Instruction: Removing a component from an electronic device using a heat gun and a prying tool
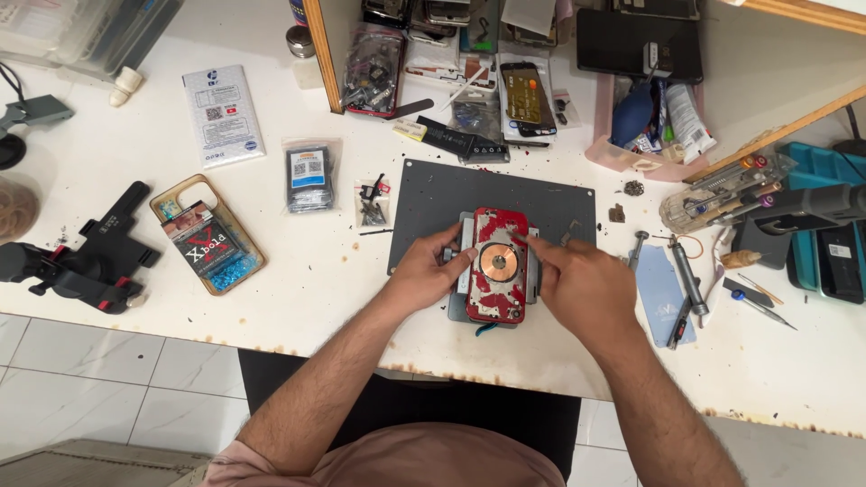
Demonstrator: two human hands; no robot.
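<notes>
Red-patched phone back, copper coil

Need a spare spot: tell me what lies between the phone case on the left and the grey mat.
Head view: between phone case and grey mat lie two small plastic bags of parts on white table.

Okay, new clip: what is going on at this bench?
A person at a white workbench is working on a red phone body lying back-up in a holder on a dark grey mat. Much of its back is stripped away, showing a copper-coloured coil. The left hand steadies the phone's left edge, while the right hand reaches to its upper right corner with a fingertip. Screwdrivers, small parts bags and a black clamp lie around.
</notes>
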